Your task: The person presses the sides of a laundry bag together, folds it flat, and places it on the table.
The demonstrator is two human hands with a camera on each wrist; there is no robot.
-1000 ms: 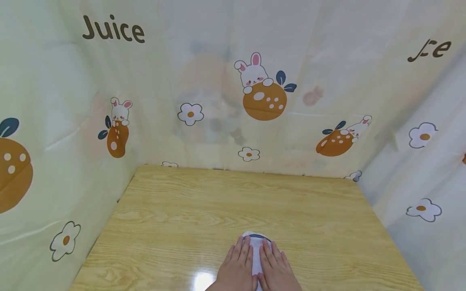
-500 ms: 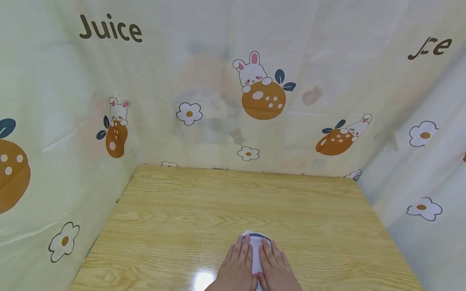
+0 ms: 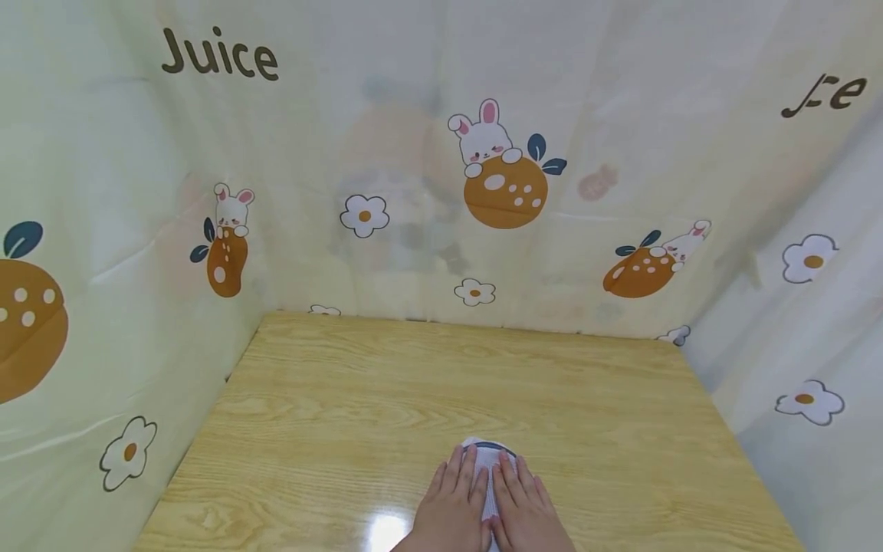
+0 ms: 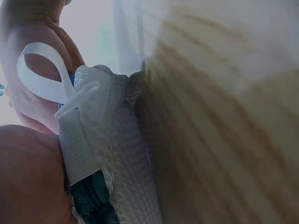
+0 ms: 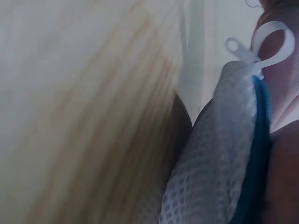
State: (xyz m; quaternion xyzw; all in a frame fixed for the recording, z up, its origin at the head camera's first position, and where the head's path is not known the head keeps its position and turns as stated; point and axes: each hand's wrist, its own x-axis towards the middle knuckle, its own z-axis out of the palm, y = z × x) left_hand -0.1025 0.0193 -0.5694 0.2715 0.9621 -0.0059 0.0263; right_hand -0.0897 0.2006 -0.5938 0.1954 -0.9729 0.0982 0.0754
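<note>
A white mesh laundry bag (image 3: 488,458), folded into a narrow bundle with a dark blue band near its far end, lies at the table's near side. My left hand (image 3: 450,507) rests flat on its left part, fingers straight and pointing forward. On the other side my right hand (image 3: 527,509) lies the same way, the two thumbs meeting at the middle. In the left wrist view a teal zipper (image 4: 93,196) and a white ribbon loop (image 4: 44,95) show at the bag's near end. A white zipper pull (image 5: 239,50) appears in the right wrist view.
The wood-grain table (image 3: 428,376) stretches away beyond the hands. Printed curtains (image 3: 407,253) with rabbits and flowers hang along its back, left and right edges. A bright light reflection shows on the tabletop left of the hands.
Both hands stay flat on the mesh bag, in nearly the same place. The head view has shifted only slightly.
</note>
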